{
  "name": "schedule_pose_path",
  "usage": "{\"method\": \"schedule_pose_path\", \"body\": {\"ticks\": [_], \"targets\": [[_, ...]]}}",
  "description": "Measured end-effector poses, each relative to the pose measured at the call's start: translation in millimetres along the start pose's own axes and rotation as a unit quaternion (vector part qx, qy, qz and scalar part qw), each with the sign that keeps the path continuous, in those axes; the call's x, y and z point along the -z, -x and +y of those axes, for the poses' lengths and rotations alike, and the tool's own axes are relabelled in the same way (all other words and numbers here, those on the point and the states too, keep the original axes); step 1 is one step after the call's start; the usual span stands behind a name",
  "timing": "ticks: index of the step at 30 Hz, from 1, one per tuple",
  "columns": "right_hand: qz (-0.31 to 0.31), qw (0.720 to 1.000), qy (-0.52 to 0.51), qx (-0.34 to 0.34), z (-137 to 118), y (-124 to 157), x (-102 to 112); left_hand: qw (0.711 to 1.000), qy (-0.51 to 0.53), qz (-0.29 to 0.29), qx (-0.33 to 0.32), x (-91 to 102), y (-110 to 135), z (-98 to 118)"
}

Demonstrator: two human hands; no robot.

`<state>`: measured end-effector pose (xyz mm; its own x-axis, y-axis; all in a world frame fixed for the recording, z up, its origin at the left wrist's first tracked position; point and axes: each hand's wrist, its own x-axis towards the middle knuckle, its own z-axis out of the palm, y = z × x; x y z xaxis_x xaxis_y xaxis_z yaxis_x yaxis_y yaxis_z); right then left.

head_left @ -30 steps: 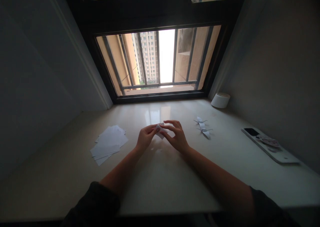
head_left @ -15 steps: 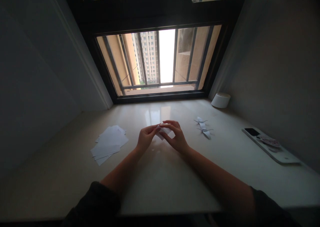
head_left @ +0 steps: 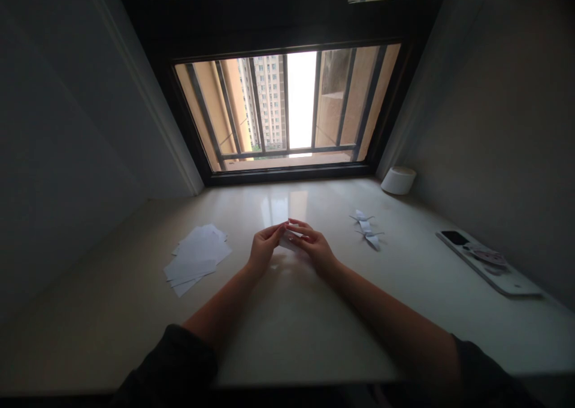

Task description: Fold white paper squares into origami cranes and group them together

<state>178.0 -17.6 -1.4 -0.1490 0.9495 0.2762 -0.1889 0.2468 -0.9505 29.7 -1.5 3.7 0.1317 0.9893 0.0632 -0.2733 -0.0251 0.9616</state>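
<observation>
Between my hands is a small piece of white paper [head_left: 290, 240], folded, above the middle of the pale sill. My left hand [head_left: 264, 247] pinches its left side with thumb and fingers. From the right, my right hand [head_left: 315, 247] holds the same paper, its fingers lying across the top and covering much of it. The fingertips of both hands meet at the upper edge. How the paper is folded there is hidden. To the right lie two white folded paper cranes [head_left: 368, 230], apart from my hands.
A fanned stack of white paper sheets [head_left: 197, 255] lies left of my hands. At the right is a phone [head_left: 516, 281] with a decorated grip on its back. A white round-topped object [head_left: 398, 181] stands in the back corner by the barred window [head_left: 287, 174].
The right thumb and fingers have drawn closer together over the paper, and less of the paper shows now. The left hand stays nearly in place.
</observation>
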Motion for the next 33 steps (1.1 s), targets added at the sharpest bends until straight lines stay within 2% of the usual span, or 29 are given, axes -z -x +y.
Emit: {"method": "schedule_pose_path", "body": {"ticks": [6, 11, 14, 17, 26, 33], "targets": [[0.001, 0.995, -0.089, -0.041, 0, 1, -5, 0.998, 0.060, 0.009, 0.032, -0.5, 0, 0], [0.049, 0.990, -0.071, -0.112, 8, 0, -3, 0.991, 0.094, 0.079, 0.046, -6.3, 1, 7], [0.060, 0.990, -0.073, -0.104, 11, -1, -4, 0.987, 0.107, 0.111, 0.041, -9.2, 1, 11], [0.067, 0.992, -0.071, -0.083, 10, -2, -4, 0.987, 0.105, 0.116, 0.035, -9.2, 1, 11], [0.156, 0.984, -0.077, -0.045, 5, -9, 10, 0.997, -0.015, 0.073, 0.008, -2.9, 0, 2], [0.191, 0.975, -0.102, -0.052, 4, -13, 18, 0.994, -0.107, -0.007, 0.007, -2.2, 3, 3]]}}
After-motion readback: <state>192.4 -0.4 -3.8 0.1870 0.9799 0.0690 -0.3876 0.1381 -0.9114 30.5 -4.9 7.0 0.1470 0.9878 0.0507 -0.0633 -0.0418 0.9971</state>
